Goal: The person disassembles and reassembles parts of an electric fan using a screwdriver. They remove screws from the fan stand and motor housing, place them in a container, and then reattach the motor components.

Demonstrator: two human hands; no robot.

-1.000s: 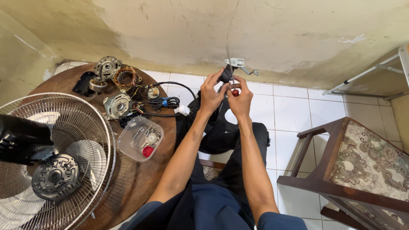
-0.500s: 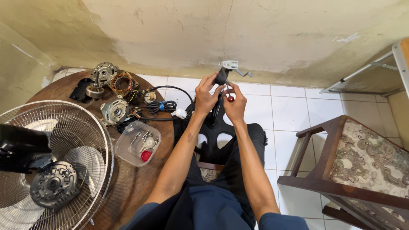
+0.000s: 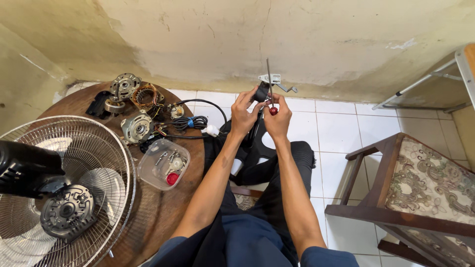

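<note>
Black plastic, a small fan part [image 3: 261, 91], sits pinched in the left hand [image 3: 243, 111], whose grip is clamped round it at arm's length above the white tiled floor [image 3: 336, 131], off the right edge of the round wooden counter [image 3: 163, 212]. The right hand [image 3: 278, 118] is just beside it, fingers closed on the red handle of a screwdriver [image 3: 270, 94], whose thin shaft runs nearly upright, tip toward the wall [image 3: 297, 39]. The shaft lies just right of the part, touching or nearly so; exactly where the tip goes cannot be told from this view. A small grey metal bracket [image 3: 273, 80] shows just behind the two hands, and whether it joins the part is unclear. Both hands are level, so neither is nearer; the part lies to the left of the screwdriver, its long axis roughly parallel to the shaft. On the counter, along its far edge, lie a wound stator [image 3: 144, 94], two grey motor housings [image 3: 136, 127], and a coiled black cord [image 3: 190, 122] with a white plug. Nearer the middle stands a clear tub [image 3: 163, 170] of screws and a red cap. Over the counter's left edge a wire fan guard [image 3: 64, 188] spreads, with a motor [image 3: 67, 215] at its hub. A wooden chair [image 3: 415, 198] with a patterned seat stands on the floor to the right, well apart.
</note>
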